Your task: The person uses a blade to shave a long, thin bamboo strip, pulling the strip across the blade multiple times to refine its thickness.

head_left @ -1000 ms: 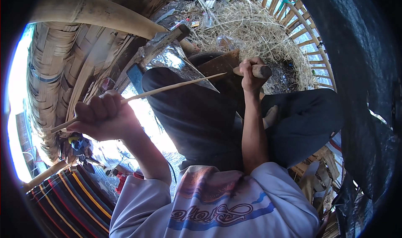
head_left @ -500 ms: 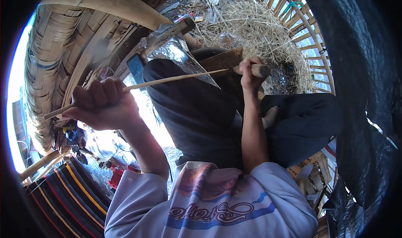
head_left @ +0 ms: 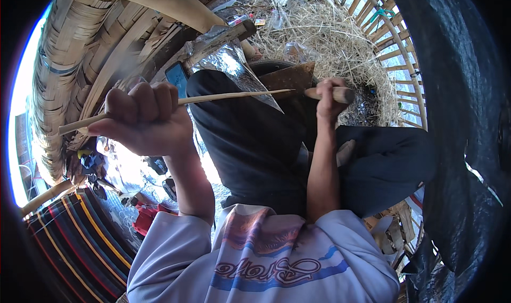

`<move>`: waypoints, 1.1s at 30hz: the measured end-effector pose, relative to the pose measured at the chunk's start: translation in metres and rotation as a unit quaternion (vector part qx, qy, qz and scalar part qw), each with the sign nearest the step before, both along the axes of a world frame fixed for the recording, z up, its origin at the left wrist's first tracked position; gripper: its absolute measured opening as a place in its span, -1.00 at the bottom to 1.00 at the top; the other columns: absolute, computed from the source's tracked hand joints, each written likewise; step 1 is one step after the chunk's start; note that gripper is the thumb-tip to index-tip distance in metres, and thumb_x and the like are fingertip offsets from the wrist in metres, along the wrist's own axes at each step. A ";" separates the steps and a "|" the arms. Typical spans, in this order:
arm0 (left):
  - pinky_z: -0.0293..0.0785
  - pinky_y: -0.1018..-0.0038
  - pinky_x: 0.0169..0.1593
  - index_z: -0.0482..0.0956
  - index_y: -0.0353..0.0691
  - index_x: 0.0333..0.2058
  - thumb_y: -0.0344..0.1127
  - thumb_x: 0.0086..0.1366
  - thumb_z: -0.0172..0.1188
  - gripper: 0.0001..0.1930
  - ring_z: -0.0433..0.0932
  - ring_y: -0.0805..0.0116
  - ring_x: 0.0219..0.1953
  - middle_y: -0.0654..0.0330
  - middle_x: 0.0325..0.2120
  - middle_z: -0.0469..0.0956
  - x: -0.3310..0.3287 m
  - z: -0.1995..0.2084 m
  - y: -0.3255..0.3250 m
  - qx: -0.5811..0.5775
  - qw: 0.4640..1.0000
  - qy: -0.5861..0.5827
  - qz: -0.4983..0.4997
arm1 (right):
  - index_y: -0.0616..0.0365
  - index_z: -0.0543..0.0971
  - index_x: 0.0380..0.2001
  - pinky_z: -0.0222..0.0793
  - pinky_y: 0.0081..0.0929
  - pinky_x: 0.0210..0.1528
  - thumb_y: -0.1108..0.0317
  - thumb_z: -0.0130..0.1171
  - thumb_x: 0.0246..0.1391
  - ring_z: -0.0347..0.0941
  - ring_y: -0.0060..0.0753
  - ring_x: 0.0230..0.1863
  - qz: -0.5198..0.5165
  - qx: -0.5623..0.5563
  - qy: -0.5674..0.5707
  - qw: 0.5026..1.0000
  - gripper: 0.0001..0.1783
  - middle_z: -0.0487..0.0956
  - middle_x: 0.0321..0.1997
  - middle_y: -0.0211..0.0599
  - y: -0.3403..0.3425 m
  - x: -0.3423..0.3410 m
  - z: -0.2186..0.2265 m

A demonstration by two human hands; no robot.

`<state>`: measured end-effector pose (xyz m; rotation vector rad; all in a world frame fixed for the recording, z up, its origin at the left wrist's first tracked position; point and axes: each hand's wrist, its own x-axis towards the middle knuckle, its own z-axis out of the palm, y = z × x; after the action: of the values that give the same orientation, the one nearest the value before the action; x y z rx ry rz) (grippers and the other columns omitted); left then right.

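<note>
My left hand [head_left: 146, 116], raised at the left, is closed around a long pale wooden stick [head_left: 229, 97]. Its thick end sticks out past the thumb, and its thin pointed end reaches over my left thigh toward the right hand. My right hand [head_left: 330, 103] grips the rounded wooden handle of a knife [head_left: 345, 95], just beyond the stick's tip. The knife's blade is hard to make out against the dark background. Behind the tip stands a flat brown rusty-looking piece [head_left: 290, 78]; whether it touches the knife I cannot tell.
A phone [head_left: 175, 78] lies beside my left knee, near a shiny silvery sheet [head_left: 226, 60]. Dry straw [head_left: 335, 42] covers the ground ahead. A woven bamboo wall [head_left: 58, 90] rises at left, dark plastic sheeting [head_left: 463, 116] hangs at right. Striped cloth [head_left: 80, 244] lies lower left.
My right hand has moved slightly right and nearer with the knife, away from the stick's tip. My left hand still holds the stick, now a little more level. The whole view has shifted slightly.
</note>
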<state>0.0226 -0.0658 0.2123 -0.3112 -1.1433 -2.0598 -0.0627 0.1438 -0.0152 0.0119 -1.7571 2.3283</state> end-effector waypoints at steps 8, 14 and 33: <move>-0.37 0.53 -0.68 -0.06 0.01 -0.69 0.32 0.25 -0.23 -0.42 -0.26 0.61 -0.76 0.43 -0.83 -0.17 0.002 -0.002 -0.003 -0.025 0.997 -0.038 0.064 | 0.21 0.39 -0.73 0.21 -0.58 -0.58 0.47 0.14 -0.08 0.29 -0.65 -0.67 -0.014 0.010 -0.041 0.999 -0.77 0.38 -0.74 -0.45 -0.006 0.009 -0.033; -0.33 0.58 -0.69 -0.08 0.02 -0.67 0.28 0.27 -0.24 -0.45 -0.29 0.64 -0.73 0.47 -0.81 -0.20 0.011 -0.003 -0.004 -0.052 0.961 -0.103 0.251 | 0.21 0.42 -0.69 0.22 -0.59 -0.58 0.43 0.15 -0.08 0.33 -0.63 -0.67 -0.013 -0.004 0.014 1.000 -0.80 0.40 -0.75 -0.44 0.002 0.000 -0.009; 0.34 0.64 -0.45 -0.07 0.01 -0.69 0.30 0.27 -0.26 -0.44 -0.26 0.64 -0.74 0.45 -0.79 -0.21 0.004 -0.001 -0.003 0.007 0.887 -0.178 0.426 | 0.24 0.45 -0.69 0.27 -0.51 -0.56 0.41 0.18 -0.11 0.37 -0.55 -0.65 -0.013 0.074 -0.047 0.996 -0.80 0.44 -0.73 -0.34 -0.005 0.013 -0.074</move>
<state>0.0264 -0.0685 0.2114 0.5303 -1.1822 -1.3450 -0.0498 0.1383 -0.0888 -0.0977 -1.9596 2.2079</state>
